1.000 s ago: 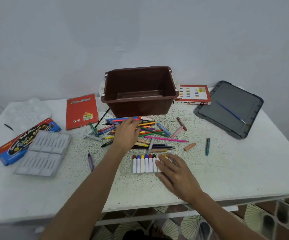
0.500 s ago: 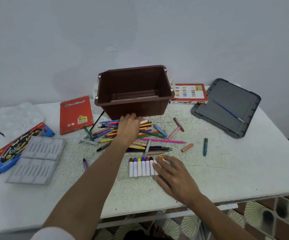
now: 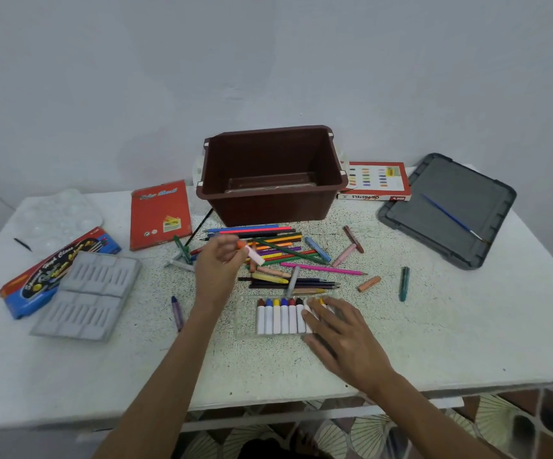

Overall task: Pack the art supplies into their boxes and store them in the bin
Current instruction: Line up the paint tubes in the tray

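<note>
My left hand [image 3: 219, 264] holds an orange-tipped crayon [image 3: 250, 253] with a pale wrapper, lifted just above the heap of coloured pencils and crayons [image 3: 280, 251] in front of the brown bin [image 3: 270, 175]. My right hand [image 3: 336, 331] lies flat on the right end of a clear tray [image 3: 247, 321] where several white-wrapped crayons [image 3: 280, 316] stand side by side. The bin is open and upright at the table's back middle.
An oil pastels box [image 3: 376, 182] lies right of the bin, with a grey lid [image 3: 449, 210] carrying a blue brush [image 3: 450, 218]. A red pencil box [image 3: 159, 213], a blue watercolour box [image 3: 50, 271], a grey insert tray [image 3: 91, 294] and a white palette [image 3: 56, 217] lie left. Loose crayons [image 3: 404, 283] are scattered.
My left hand was reaching into the pencil heap; it has now pulled back and lifted with an orange-tipped crayon in its fingers. My right hand stays on the crayon tray.
</note>
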Motion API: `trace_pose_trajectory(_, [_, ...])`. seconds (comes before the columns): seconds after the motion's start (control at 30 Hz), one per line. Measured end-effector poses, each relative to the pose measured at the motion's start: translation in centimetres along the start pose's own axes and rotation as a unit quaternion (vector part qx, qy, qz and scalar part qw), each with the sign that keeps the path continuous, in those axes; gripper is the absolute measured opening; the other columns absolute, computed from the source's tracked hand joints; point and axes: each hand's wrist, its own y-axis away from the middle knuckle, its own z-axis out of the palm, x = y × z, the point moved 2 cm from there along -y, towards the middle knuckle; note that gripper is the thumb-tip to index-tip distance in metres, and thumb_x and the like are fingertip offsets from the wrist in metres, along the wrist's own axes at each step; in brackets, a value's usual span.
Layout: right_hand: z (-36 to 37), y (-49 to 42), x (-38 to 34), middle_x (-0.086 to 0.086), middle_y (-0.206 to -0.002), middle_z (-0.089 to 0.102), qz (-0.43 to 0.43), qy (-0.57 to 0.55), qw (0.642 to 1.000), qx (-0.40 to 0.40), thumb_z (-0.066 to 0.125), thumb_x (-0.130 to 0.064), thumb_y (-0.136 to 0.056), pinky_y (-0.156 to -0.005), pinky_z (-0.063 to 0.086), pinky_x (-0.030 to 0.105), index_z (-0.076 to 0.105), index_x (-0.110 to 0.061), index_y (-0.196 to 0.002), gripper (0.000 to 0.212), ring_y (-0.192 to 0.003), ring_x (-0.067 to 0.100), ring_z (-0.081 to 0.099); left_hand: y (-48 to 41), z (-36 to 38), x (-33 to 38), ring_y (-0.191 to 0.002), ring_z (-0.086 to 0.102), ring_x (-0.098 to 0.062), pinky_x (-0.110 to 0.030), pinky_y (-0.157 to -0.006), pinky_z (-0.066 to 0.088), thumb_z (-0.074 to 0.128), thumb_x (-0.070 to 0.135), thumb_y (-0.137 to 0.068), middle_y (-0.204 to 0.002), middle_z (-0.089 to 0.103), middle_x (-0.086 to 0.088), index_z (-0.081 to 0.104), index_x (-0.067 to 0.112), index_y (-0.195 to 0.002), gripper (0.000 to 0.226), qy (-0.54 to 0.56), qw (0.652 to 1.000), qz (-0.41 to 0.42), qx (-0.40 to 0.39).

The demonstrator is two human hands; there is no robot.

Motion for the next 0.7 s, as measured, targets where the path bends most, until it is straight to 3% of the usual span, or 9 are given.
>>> trace_pose_trajectory(0.23, [-0.2,-0.1,-0.1,0.005,-0.139,0.057,-0.005,0.0,1.0,0.004,0.057,-0.039,-0.099,-0.1,0.046,0.048,0.065,-0.013,-0.126,0.038,-0.128,0.03,0.05,3.8,-3.2,-2.5,-0.095,0.07,-0.012,-0.029,-0.087,0.056,0.072,0.004,-0.085,-0.099,0.074,0.001,0.069,0.018,-0.102,0.021,-0.028,0.997,-0.042,-0.061])
trace_pose_trajectory(0.43, [-0.1,-0.1,-0.2,0.005,-0.141,0.056,-0.008,-0.004,1.0,0.002,0.056,-0.038,-0.1,-0.1,0.045,0.049,0.065,-0.012,-0.127,0.039,-0.127,0.031,0.05,5.1,-2.9,-3.0,-0.086,0.068,0.003,-0.017,-0.078,0.052,0.073,0.011,-0.087,-0.092,0.074,0.011,0.068,0.029,-0.094,0.02,-0.099,0.989,-0.041,-0.1])
trace_pose_trajectory(0.57, [-0.1,0.0,-0.2,0.005,-0.141,0.056,-0.009,-0.004,1.0,0.003,0.054,-0.038,-0.1,-0.101,0.045,0.049,0.065,-0.011,-0.127,0.039,-0.127,0.031,0.051,5.6,-2.8,-3.5,-0.087,0.068,0.002,-0.018,-0.081,0.052,0.075,0.016,-0.086,-0.093,0.074,0.011,0.07,0.03,-0.098,0.019,-0.134,0.983,-0.047,-0.115])
trace_pose_trajectory(0.7, [0.0,0.1,-0.2,0.005,-0.141,0.056,-0.011,0.001,1.0,0.003,0.054,-0.038,-0.101,-0.101,0.044,0.049,0.064,-0.011,-0.127,0.039,-0.129,0.031,0.05,6.0,-2.6,-3.2,-0.089,0.06,0.002,-0.01,-0.07,0.04,0.073,0.019,-0.087,-0.103,0.068,0.005,0.073,0.024,-0.106,0.019,-0.199,0.971,-0.018,-0.134])
